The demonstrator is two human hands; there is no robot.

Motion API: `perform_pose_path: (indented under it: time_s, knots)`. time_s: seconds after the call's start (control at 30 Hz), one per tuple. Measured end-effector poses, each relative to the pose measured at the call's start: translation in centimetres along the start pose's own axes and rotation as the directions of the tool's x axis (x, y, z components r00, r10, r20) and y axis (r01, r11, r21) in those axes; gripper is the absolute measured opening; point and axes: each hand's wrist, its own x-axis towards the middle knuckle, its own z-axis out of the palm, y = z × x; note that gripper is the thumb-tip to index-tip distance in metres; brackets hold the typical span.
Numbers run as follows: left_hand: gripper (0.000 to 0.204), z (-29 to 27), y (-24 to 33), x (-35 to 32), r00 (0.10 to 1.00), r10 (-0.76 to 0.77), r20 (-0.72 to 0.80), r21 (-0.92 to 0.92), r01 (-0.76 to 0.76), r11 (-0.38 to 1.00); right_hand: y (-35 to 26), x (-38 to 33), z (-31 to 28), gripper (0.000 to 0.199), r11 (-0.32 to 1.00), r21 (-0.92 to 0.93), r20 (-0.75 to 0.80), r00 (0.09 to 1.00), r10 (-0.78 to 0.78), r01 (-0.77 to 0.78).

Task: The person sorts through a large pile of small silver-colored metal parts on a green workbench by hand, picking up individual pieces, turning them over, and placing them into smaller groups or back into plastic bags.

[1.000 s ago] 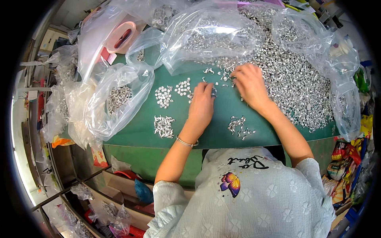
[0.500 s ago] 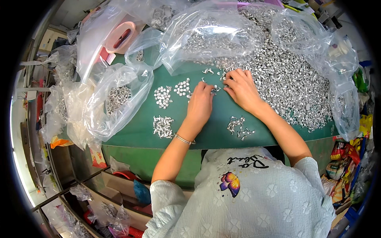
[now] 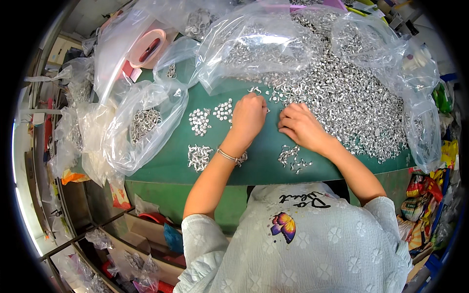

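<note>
My left hand is curled over the green tabletop with its fingers bent together; whatever is in them is hidden. Just beyond its knuckles lie a few small curved silver metal pieces. To its right, my right hand has its fingers drawn in at the left edge of a large heap of silver metal pieces; I cannot see what they hold. Left of my left hand sit two clusters of small flower-shaped pieces. Nearer me are a pile of curved pieces and a looser group.
Clear plastic bags with metal pieces line the back of the green table. An open bag of rings stands at left, with a pink container behind it. Compartments with bagged parts are below left.
My right hand has drawn back toward me, off the heap's edge. The left hand has turned and shifted slightly right, its fingers more curled; some pieces beside its wrist now show.
</note>
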Motion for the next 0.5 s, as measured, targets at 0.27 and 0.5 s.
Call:
perform_pose_path:
  time_s: [0.27, 0.5]
  knots:
    - [0.009, 0.3, 0.5, -0.4, 0.986, 0.148, -0.076, 0.03, -0.146, 0.989, 2.1, 4.3, 1.7, 0.013, 0.928, -0.3, -0.224, 0.962, 0.155, -0.22]
    - [0.017, -0.2, 0.9, -0.7, 0.975, 0.109, -0.196, -0.094, -0.129, 0.987, 1.9, 4.4, 1.0, 0.009, 0.928, -0.339, -0.136, 0.984, 0.116, -0.156]
